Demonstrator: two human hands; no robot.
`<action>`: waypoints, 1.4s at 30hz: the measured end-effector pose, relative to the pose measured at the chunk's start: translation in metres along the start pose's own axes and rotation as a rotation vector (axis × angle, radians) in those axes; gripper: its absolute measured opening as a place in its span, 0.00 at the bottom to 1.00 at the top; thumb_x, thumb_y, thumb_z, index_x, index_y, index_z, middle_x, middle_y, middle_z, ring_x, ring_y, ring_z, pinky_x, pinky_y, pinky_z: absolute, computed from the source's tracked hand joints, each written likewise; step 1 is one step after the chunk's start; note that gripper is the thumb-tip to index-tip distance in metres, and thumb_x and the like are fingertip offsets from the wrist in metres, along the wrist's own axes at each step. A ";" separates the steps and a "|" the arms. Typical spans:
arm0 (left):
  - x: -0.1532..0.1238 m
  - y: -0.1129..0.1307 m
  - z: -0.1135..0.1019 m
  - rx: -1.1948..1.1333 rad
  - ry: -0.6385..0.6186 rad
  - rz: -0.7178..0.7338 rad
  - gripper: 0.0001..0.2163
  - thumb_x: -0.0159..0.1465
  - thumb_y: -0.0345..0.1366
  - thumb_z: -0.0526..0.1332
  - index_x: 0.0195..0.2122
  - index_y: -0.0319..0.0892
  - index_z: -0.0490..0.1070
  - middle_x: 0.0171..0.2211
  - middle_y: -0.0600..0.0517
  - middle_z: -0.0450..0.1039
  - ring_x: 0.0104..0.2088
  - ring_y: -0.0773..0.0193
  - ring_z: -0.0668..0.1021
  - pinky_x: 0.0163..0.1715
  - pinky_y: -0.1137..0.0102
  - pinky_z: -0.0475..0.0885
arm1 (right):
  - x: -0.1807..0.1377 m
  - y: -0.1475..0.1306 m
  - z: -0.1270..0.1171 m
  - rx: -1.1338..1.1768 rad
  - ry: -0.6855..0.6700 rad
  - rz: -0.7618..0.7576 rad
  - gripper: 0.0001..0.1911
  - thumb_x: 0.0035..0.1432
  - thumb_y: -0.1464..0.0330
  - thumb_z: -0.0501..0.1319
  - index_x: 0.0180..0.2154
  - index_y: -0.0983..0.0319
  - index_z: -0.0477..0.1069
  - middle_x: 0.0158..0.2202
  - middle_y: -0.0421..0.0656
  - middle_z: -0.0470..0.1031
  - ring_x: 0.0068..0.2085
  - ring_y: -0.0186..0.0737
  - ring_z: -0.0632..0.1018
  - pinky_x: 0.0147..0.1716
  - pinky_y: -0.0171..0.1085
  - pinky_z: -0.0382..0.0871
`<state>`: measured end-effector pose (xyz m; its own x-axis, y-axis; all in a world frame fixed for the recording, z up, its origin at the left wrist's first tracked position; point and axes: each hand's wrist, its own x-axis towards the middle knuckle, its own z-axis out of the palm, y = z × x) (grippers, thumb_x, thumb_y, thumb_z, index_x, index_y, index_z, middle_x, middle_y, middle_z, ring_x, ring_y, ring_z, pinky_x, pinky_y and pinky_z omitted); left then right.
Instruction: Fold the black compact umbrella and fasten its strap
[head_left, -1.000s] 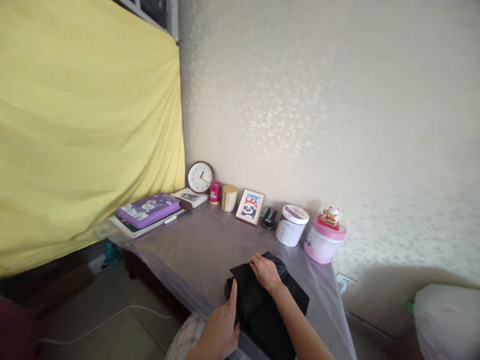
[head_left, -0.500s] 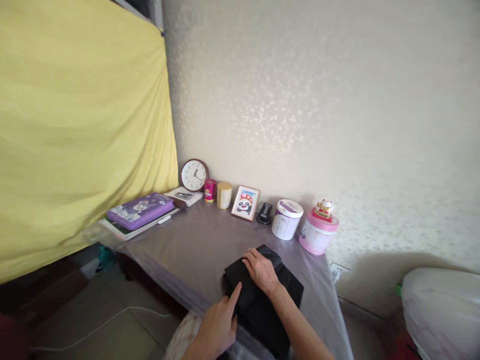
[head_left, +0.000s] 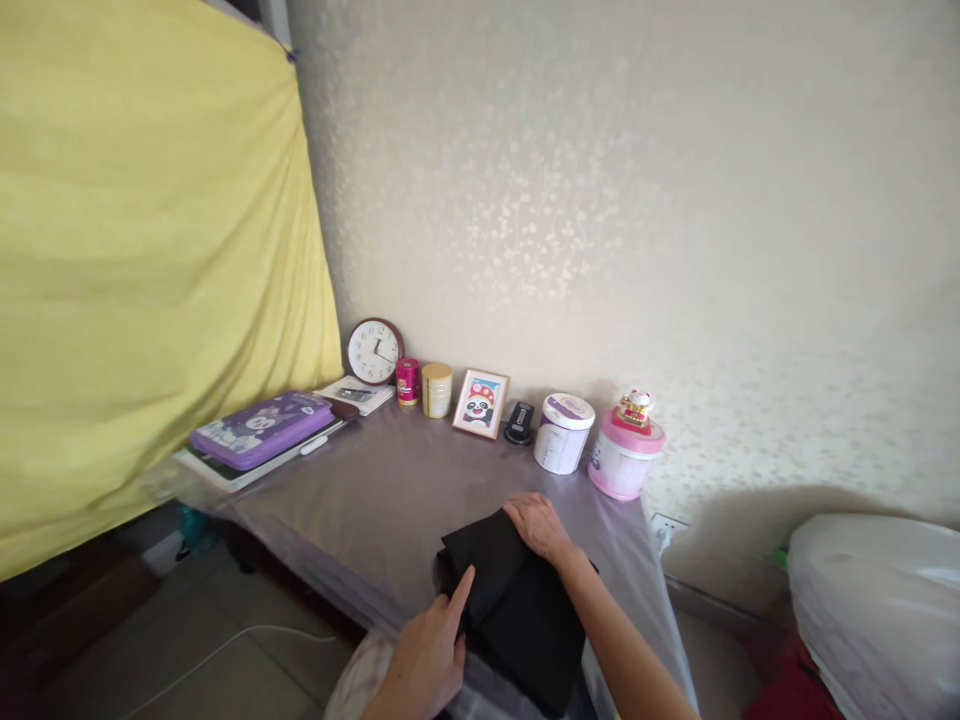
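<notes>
A folded piece of black fabric (head_left: 517, 610) lies at the near edge of the table, creased into layers. My left hand (head_left: 427, 650) holds its near left edge, the index finger stretched along the top layer and the other fingers partly hidden. At the far right of the fabric, my right hand (head_left: 538, 525) rests palm down on the fold, fingers stretched out and lying flat. The right forearm crosses over the fabric's right side and hides part of it.
Along the wall stand a clock (head_left: 375, 350), a pink can (head_left: 407, 382), a yellow-lidded jar (head_left: 436, 391), a panda picture frame (head_left: 481, 404), a black device (head_left: 520, 424), a white tub (head_left: 562, 445) and a pink-lidded tub (head_left: 624, 466) topped by a cat figurine. A purple case (head_left: 262, 428) lies left.
My right hand has slid toward the far right edge of the black fabric, whose upper layer now lies flatter. The left hand stays at the near left edge. The view has shifted slightly.
</notes>
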<state>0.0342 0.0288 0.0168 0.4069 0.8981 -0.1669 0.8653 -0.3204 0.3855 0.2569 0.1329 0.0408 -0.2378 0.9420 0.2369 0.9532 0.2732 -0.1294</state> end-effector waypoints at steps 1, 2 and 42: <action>0.000 0.000 0.000 0.003 0.000 -0.004 0.34 0.61 0.28 0.49 0.66 0.49 0.37 0.45 0.46 0.71 0.42 0.57 0.76 0.40 0.67 0.67 | 0.003 0.007 -0.003 -0.008 0.010 0.041 0.17 0.67 0.66 0.48 0.37 0.59 0.75 0.40 0.43 0.79 0.45 0.38 0.76 0.49 0.39 0.63; 0.001 0.000 0.001 0.004 0.000 -0.008 0.33 0.61 0.28 0.49 0.66 0.49 0.37 0.45 0.46 0.71 0.42 0.57 0.76 0.40 0.67 0.67 | 0.004 0.012 -0.006 -0.014 0.027 0.078 0.17 0.67 0.67 0.48 0.37 0.60 0.75 0.39 0.45 0.79 0.44 0.40 0.77 0.46 0.39 0.65; -0.001 -0.001 -0.005 -0.033 -0.019 0.011 0.34 0.61 0.29 0.52 0.66 0.47 0.39 0.45 0.46 0.73 0.45 0.57 0.75 0.42 0.68 0.67 | -0.077 -0.034 0.021 0.044 0.256 0.421 0.15 0.62 0.66 0.51 0.48 0.62 0.67 0.48 0.51 0.72 0.48 0.48 0.75 0.43 0.40 0.70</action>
<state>0.0315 0.0298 0.0216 0.4219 0.8886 -0.1798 0.8508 -0.3195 0.4172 0.2389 0.0551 0.0070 0.2253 0.8956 0.3837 0.9464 -0.1076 -0.3045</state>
